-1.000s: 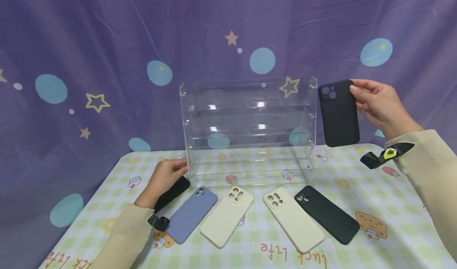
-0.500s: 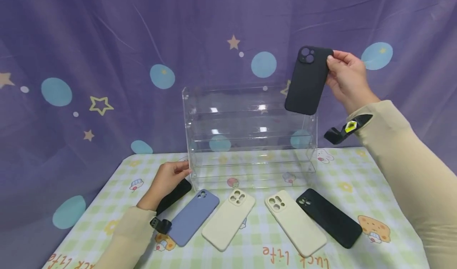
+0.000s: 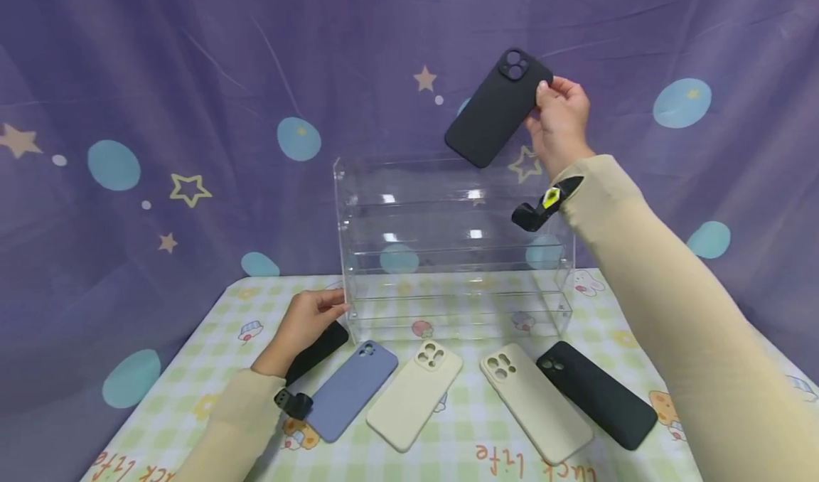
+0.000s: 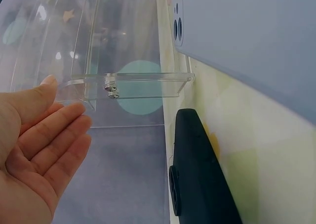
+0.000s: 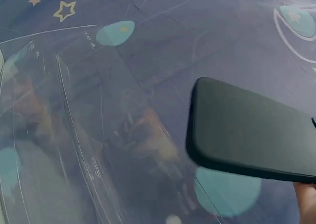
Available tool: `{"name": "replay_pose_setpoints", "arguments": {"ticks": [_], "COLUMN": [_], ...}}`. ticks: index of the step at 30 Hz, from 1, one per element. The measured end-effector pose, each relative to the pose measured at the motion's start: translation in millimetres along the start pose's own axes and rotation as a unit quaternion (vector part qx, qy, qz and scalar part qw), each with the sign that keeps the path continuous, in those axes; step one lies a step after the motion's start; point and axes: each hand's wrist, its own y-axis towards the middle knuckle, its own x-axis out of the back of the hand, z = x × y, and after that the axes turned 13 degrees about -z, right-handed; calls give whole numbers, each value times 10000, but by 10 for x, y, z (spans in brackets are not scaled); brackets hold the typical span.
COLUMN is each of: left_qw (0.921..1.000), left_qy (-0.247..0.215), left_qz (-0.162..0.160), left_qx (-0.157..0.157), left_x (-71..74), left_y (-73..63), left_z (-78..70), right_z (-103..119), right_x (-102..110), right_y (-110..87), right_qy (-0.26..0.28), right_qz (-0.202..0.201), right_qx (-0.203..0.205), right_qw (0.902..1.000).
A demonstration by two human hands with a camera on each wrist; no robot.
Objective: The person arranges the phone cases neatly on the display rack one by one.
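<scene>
Purple starry curtain frames a clear acrylic rack (image 3: 454, 244) on the desk (image 3: 205, 340).
Right hand (image 3: 559, 119) pinches a black case (image 3: 495, 109) by one edge; it could slip. Left hand (image 3: 307, 318), fingers relaxed, steadies the rack.

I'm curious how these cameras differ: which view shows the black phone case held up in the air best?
The head view: the whole black phone case shows there, camera cutout included, pinched by the right hand above the clear rack. The right wrist view shows only its lower end; the left wrist view misses it.

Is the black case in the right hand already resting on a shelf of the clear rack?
No, the right hand holds the black case in the air above the rack.
</scene>
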Motion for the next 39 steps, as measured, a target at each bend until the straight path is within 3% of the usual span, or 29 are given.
{"name": "replay_pose_setpoints", "arguments": {"ticks": [14, 21, 29, 39], "left_qw": [10000, 10000, 10000, 9999], "left_qy": [58, 26, -19, -118], "left_qz": [27, 30, 90, 53], "left_qx": [17, -13, -14, -63], "left_x": [-10, 14, 13, 14], "left_y": [10, -1, -29, -37], "left_z": [18, 13, 5, 19], "right_z": [-578, -788, -901, -1008], "right_x": [-443, -456, -407, -401], "right_y": [-187, -171, -133, -192], "right_qy": [292, -442, -993, -1893], "right_qz": [-12, 285, 800, 1422], "right_qx": [487, 735, 111, -2], "right_qw": [9984, 9959, 9918, 9716]}}
